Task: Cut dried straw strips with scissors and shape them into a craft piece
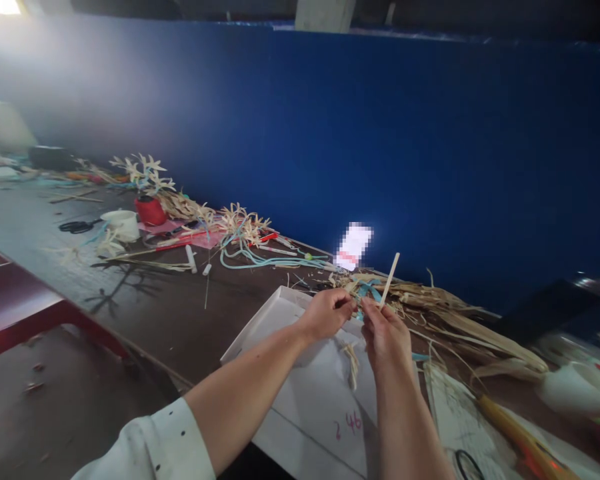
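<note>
My right hand (387, 333) pinches a thin, pale flat stick (390, 279), which points up and slightly right from the fingers. Beside it, my left hand (327, 312) has thumb and fingers pressed together; whatever may be between them is too small to make out. Both hands are above a white box lid or tray (275, 313) with red handwritten numbers. A small piece of dried husk (351, 365) lies on it, between my forearms. Just beyond my fingers are blue strips (369, 289) and dried husk scraps.
Long dried husks (460, 320) spread to the right, near a yellow-handled tool (517, 437) and a white cup (580, 390). Leftward lie light-blue cords (265, 259), husk flowers (243, 223), a red thread spool (150, 211), a white cup (121, 225) and black scissors (80, 227). A blue partition (430, 147) stands behind.
</note>
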Demonstrator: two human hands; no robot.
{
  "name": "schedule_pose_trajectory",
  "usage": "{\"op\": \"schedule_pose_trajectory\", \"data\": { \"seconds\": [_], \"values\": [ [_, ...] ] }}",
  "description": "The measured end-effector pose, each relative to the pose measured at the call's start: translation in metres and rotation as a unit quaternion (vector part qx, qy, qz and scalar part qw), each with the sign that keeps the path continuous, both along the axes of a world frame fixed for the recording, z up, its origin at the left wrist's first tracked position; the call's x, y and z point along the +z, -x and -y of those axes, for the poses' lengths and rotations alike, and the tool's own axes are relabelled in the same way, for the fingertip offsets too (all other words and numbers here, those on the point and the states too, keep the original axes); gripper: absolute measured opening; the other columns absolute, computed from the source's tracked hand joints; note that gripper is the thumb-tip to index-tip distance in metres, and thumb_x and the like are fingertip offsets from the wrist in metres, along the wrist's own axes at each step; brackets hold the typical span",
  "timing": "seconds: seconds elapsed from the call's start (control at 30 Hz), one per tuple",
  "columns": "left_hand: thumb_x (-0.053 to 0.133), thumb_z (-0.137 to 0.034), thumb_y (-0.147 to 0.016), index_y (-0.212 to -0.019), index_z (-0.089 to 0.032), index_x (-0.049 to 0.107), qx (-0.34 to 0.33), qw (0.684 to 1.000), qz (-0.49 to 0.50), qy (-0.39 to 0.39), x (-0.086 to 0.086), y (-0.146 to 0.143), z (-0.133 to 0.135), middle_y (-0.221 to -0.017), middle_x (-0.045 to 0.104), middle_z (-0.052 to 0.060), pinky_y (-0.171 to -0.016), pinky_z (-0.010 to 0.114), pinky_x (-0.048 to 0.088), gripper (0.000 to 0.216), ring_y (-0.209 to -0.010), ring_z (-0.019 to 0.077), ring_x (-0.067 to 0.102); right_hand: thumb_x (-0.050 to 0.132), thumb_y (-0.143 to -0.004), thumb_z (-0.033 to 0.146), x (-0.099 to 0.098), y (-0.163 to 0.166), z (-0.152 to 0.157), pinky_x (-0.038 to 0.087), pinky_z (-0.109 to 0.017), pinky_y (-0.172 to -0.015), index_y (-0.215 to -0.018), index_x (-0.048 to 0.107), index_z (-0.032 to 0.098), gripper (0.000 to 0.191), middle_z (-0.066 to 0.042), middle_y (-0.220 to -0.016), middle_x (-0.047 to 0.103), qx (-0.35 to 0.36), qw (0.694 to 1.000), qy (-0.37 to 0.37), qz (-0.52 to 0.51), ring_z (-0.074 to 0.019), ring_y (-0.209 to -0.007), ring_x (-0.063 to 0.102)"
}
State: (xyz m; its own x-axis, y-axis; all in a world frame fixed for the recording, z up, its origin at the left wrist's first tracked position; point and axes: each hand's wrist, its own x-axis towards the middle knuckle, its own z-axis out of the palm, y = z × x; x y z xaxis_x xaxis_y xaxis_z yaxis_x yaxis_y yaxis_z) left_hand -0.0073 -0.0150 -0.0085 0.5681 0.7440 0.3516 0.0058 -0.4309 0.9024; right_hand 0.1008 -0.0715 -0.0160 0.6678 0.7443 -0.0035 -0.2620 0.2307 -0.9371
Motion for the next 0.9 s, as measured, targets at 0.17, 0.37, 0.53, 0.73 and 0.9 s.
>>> {"op": "schedule_pose_trajectory", "data": {
  "seconds": [0.17, 0.37, 0.53, 0.73, 0.9],
  "values": [
    [0.047, -0.033, -0.08, -0.064, -0.014, 0.054, 0.01, 1.0, -0.007, -0.018, -0.002, -0.001, -0.001, -0.057, 0.049, -0.002, -0.052, 0.019, 0.03, 0.027, -0.055, 0.0075, 0.041, 0.078, -0.055, 0.032, 0.002, 0.001, 0.0, 0.014, -0.02, -0.035, -0.07, 0.06, 0.016, 0.028, 0.01, -0.045, 0.034, 0.016, 1.0, -0.011, -0.008, -0.0036, -0.037, 0.024],
    [0.044, -0.033, -0.083, -0.067, -0.015, 0.056, 0.05, 0.994, -0.041, -0.083, -0.004, 0.001, -0.003, -0.063, 0.055, -0.001, -0.054, 0.02, 0.03, 0.027, -0.059, 0.0091, 0.045, 0.078, -0.056, 0.031, 0.006, 0.001, 0.003, 0.012, -0.017, -0.034, -0.066, 0.056, 0.017, 0.028, 0.01, -0.047, 0.035, 0.053, 0.998, -0.014, -0.019, -0.0026, -0.038, 0.024],
    [0.043, -0.032, -0.085, -0.069, -0.016, 0.055, 0.094, 0.981, -0.063, -0.159, -0.003, 0.003, -0.003, -0.07, 0.057, 0.001, -0.059, 0.02, 0.033, 0.026, -0.066, 0.0105, 0.049, 0.072, -0.061, 0.042, 0.006, -0.001, 0.004, 0.016, -0.016, -0.033, -0.081, 0.064, 0.017, 0.032, 0.002, -0.069, 0.058, 0.027, 1.0, 0.001, 0.001, -0.0018, -0.039, 0.031],
    [0.034, -0.031, -0.09, -0.078, -0.017, 0.058, 0.131, 0.946, -0.079, -0.286, -0.004, 0.008, -0.003, -0.08, 0.059, 0.005, -0.072, 0.024, 0.038, 0.03, -0.081, 0.014, 0.053, 0.074, -0.06, 0.04, 0.008, 0.001, 0.005, 0.018, -0.016, -0.032, -0.08, 0.066, 0.016, 0.032, 0.002, -0.07, 0.057, 0.023, 0.999, 0.039, -0.016, -0.0013, -0.039, 0.034],
    [0.033, -0.032, -0.09, -0.089, -0.018, 0.061, 0.155, 0.929, -0.082, -0.326, -0.006, 0.01, -0.005, -0.085, 0.061, 0.006, -0.077, 0.027, 0.04, 0.031, -0.086, 0.0155, 0.053, 0.076, -0.058, 0.033, 0.008, 0.002, 0.005, 0.015, -0.017, -0.032, -0.078, 0.065, 0.016, 0.028, 0.005, -0.058, 0.051, 0.051, 0.998, 0.024, -0.004, -0.0012, -0.036, 0.028]
  ]
}}
